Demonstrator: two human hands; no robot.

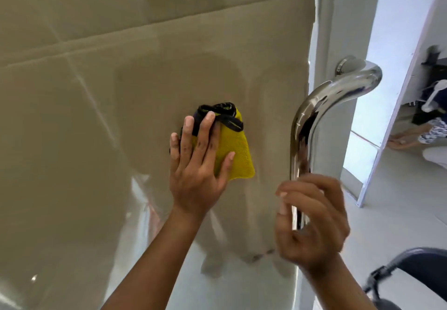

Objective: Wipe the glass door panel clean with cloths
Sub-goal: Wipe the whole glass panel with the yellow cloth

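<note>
— Glass door panel (96, 116): how does it look?

— A broad, shiny pane to the left of the steel door handle (314, 106). Beige tiles show in it, with pale slanting streaks and the dim reflection of a person.

— And the cloth?

— One yellow cloth (238, 150) with black edging, bunched at its top, lies against the glass just left of the handle.

— The hands?

— The left hand (196, 172) lies flat on the cloth with its fingers straight and spread, pressing it to the pane. The right hand (312, 225) is blurred at the handle's lower stretch. Its fingers curve around the bar, which shows between fingertips and palm. I cannot tell whether they truly grip it.
</note>
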